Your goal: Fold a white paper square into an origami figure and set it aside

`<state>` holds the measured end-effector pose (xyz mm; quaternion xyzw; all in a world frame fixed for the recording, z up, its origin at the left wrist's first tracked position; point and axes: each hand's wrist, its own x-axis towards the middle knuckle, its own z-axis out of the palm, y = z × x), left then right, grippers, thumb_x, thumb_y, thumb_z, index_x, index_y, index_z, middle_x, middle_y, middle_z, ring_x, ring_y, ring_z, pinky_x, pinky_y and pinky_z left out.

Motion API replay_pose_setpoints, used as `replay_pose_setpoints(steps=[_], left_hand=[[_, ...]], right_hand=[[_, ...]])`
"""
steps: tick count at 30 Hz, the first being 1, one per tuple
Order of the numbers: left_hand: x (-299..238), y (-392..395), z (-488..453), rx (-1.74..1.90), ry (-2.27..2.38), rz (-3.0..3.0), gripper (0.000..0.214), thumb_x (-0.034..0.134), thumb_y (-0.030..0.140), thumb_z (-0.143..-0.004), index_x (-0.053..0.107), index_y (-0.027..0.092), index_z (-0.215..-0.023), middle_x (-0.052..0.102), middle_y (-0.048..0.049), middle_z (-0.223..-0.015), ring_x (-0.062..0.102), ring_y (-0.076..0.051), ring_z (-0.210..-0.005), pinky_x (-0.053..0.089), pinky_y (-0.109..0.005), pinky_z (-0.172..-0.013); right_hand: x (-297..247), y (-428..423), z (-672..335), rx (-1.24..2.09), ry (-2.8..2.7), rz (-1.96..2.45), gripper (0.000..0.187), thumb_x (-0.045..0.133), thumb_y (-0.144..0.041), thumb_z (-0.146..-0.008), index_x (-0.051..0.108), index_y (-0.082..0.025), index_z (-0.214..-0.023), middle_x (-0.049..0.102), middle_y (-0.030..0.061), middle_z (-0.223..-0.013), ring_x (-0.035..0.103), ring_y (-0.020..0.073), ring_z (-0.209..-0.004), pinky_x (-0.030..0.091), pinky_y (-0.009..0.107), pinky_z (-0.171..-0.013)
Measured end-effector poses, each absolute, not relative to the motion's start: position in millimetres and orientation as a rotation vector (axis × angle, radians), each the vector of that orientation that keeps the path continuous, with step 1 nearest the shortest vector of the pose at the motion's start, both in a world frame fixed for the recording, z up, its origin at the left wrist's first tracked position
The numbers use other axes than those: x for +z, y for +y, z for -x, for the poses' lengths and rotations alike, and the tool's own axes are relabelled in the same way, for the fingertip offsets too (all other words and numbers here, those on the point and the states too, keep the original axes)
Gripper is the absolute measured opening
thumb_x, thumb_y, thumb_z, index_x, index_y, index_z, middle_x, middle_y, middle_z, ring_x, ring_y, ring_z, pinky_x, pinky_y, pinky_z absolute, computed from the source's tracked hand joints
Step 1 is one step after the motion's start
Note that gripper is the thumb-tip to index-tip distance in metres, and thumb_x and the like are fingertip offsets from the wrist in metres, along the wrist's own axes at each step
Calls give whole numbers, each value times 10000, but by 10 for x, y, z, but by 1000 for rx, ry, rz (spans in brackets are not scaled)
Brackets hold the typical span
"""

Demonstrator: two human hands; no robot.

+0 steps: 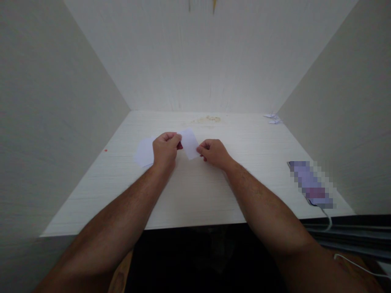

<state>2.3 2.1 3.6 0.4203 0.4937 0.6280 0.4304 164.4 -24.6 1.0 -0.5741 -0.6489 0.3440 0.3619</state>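
Between my two hands a small white sheet of paper (190, 145) is held tilted above the table. My left hand (166, 147) pinches its left edge between thumb and fingers. At the lower right edge of the sheet, my right hand (211, 149) grips it with thumb and fingertips. Partly behind my left hand lie more white paper sheets (143, 152), loosely overlapping on the table; my hand hides their right side.
Pale walls enclose the white table (195, 203) on three sides. At the far right corner lie small folded white paper pieces (274, 119). A blurred-out phone-like device (311, 185) with a white cable (329, 221) rests near the right wall. Brownish stains (210, 119) mark the back.
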Motion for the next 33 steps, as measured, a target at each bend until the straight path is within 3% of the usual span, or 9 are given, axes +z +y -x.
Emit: replay_pose_setpoints(steps=[6, 12, 16, 23, 29, 33], left_hand=[[6, 43, 0, 1585, 1242, -1049, 138, 713, 250, -634, 620, 159, -680, 587, 14, -598, 541, -100, -518, 499, -257, -537], [32, 51, -15, 1512, 1154, -974, 154, 723, 232, -616, 603, 151, -669, 588, 20, -603, 556, -98, -523, 493, -248, -536], [38, 14, -39, 1402, 1046, -1008, 191, 746, 239, -604, 600, 149, -687, 591, 26, -610, 565, -99, -525, 497, -254, -551], [63, -42, 5, 1180, 923, -1031, 182, 714, 225, -610, 568, 165, -701, 586, 26, -604, 577, -128, -537, 492, -276, -542], [62, -16, 48, 1051, 889, -1116, 309, 784, 279, -615, 659, 151, -867, 676, -19, -800, 617, -140, -671, 480, -273, -607], [32, -11, 59, 976, 902, -1226, 314, 838, 282, -571, 701, 146, -818, 679, -16, -741, 592, -119, -638, 448, -264, -626]], right_hand=[[68, -283, -1624, 1013, -1606, 1493, 162, 628, -280, -833, 614, -167, -718, 618, -3, -577, 555, 99, -416, 409, 223, -431], [35, -288, -1645, 706, -1678, 1404, 291, 648, -398, -799, 593, -170, -628, 563, -19, -575, 494, 93, -541, 357, 237, -527], [-3, -275, -1648, 763, -1558, 1297, 282, 603, -424, -809, 614, -169, -688, 558, -22, -593, 470, 98, -558, 358, 243, -545], [7, -282, -1683, 779, -1547, 1254, 254, 598, -375, -778, 565, -174, -627, 528, -25, -573, 440, 95, -548, 339, 236, -528], [37, -308, -1672, 781, -1622, 1256, 242, 594, -354, -765, 571, -167, -615, 530, -24, -567, 434, 89, -544, 330, 229, -525], [14, -335, -1637, 817, -1709, 1235, 290, 588, -389, -784, 564, -163, -603, 472, -39, -537, 386, 77, -528, 286, 224, -503]])
